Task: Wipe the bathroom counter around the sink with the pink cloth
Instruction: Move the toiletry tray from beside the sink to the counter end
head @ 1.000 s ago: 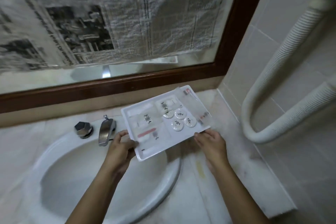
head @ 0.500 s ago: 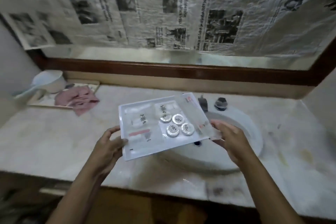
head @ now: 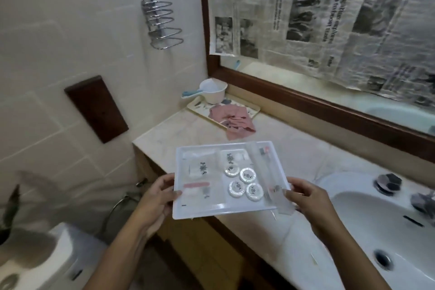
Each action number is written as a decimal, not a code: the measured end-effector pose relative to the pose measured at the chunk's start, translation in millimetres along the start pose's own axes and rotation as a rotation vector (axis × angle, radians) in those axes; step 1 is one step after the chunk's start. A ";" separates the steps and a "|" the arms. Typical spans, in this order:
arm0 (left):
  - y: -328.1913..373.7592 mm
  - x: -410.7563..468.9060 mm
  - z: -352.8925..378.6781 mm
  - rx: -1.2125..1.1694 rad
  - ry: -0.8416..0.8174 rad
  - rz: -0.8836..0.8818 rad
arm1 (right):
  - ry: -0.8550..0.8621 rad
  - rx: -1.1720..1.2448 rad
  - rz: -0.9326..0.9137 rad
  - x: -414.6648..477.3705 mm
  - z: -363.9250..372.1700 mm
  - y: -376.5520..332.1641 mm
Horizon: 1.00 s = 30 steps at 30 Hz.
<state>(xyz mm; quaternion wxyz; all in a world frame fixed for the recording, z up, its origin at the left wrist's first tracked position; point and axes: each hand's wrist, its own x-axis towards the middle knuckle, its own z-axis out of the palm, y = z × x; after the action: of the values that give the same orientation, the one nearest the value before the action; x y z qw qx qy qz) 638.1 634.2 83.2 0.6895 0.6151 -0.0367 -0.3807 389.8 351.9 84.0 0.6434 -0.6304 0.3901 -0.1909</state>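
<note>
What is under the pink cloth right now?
The pink cloth lies partly on a patterned tray, its near edge on the counter. Anything beneath it on the tray is hidden.

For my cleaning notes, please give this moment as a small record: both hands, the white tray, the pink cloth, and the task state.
left hand: grips the white tray by its left edge
right hand: grips its right edge
white tray: held above the counter front edge, carrying four round packets and sachets
pink cloth: crumpled, partly on the beige tray, untouched
wiping: not yet begun
</note>
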 end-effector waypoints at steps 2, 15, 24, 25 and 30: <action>1.9 12.3 -15.8 -0.020 0.062 -0.011 | -0.038 -0.002 0.004 26.0 21.6 -2.0; 24.4 100.2 -65.7 -0.004 0.432 -0.019 | -0.252 -0.056 0.056 191.2 137.6 -36.9; 35.6 205.0 -112.1 0.072 0.543 -0.116 | -0.309 -0.283 0.030 303.5 240.7 -53.1; 36.7 217.6 -117.4 0.085 0.553 -0.124 | -0.303 -0.304 0.029 315.1 252.1 -53.8; 42.5 273.1 -138.5 0.096 0.550 -0.135 | -0.295 -0.450 0.058 367.6 300.9 -54.8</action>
<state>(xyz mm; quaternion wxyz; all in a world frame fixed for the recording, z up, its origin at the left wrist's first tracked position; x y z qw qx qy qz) 923.6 590.2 -27.0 0.6166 0.7283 0.1750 -0.2424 855.7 272.8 10.7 0.5423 -0.7671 0.3424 0.0130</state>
